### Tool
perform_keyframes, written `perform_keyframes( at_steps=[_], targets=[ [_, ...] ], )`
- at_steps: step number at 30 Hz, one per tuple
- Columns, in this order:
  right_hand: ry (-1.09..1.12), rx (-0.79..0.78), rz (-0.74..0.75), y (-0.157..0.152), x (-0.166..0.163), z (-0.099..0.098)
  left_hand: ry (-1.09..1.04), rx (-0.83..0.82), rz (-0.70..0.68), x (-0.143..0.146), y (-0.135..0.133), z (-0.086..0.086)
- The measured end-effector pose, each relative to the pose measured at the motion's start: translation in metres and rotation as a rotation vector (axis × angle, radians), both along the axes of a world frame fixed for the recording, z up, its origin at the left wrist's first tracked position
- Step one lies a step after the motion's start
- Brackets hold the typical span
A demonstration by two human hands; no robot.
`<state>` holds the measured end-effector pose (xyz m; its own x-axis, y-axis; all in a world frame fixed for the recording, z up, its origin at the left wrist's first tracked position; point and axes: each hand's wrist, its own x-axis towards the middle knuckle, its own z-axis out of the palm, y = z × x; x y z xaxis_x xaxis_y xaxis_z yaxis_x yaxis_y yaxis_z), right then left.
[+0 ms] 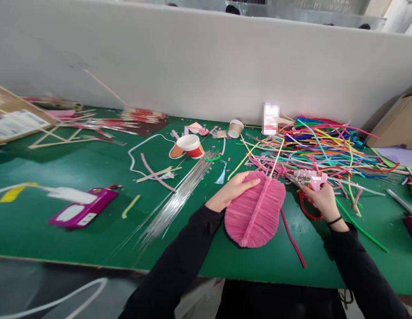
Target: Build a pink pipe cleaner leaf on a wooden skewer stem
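A pink leaf-shaped piece made of pipe cleaners (255,212) lies flat on the green table (93,168), with a thin stick running out of its top. My left hand (230,191) rests on its upper left edge, fingers stretched flat and holding it down. My right hand (320,198) is closed around a pink glue gun (310,178), whose nozzle points left toward the top of the pink piece. Both arms wear black sleeves.
A heap of coloured pipe cleaners (325,146) covers the table's right. A bundle of thin metal wires (179,195) lies left of my hand. Two paper cups (191,145), a purple packet (80,212), wooden sticks (69,133) and cardboard boxes (397,122) stand around; a white partition backs the table.
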<state>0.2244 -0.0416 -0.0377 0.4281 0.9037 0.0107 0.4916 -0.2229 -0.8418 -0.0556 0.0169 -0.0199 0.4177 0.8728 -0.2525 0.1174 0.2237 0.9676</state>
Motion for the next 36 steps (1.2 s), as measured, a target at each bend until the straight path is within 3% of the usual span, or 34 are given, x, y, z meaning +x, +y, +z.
perform_keyframes(
  at_steps=[3, 10, 22, 27, 36],
  targets=[
    [-0.079, 0.031, -0.056, 0.001, 0.004, 0.001, -0.005, -0.005, 0.005, 0.0, 0.001, -0.001],
    [-0.18, -0.126, 0.006, 0.003, 0.012, 0.0, -0.01, -0.002, 0.005, 0.001, 0.002, -0.001],
    [-0.324, 0.062, -0.026, 0.0, 0.014, -0.003, 0.016, 0.018, 0.035, 0.001, 0.002, -0.002],
    [-0.276, 0.041, -0.008, -0.001, 0.012, -0.001, 0.017, 0.023, 0.04, 0.001, 0.002, -0.001],
    [-0.347, 0.023, -0.105, -0.001, 0.005, -0.001, 0.001, 0.017, 0.02, -0.001, 0.002, -0.001]
  ],
)
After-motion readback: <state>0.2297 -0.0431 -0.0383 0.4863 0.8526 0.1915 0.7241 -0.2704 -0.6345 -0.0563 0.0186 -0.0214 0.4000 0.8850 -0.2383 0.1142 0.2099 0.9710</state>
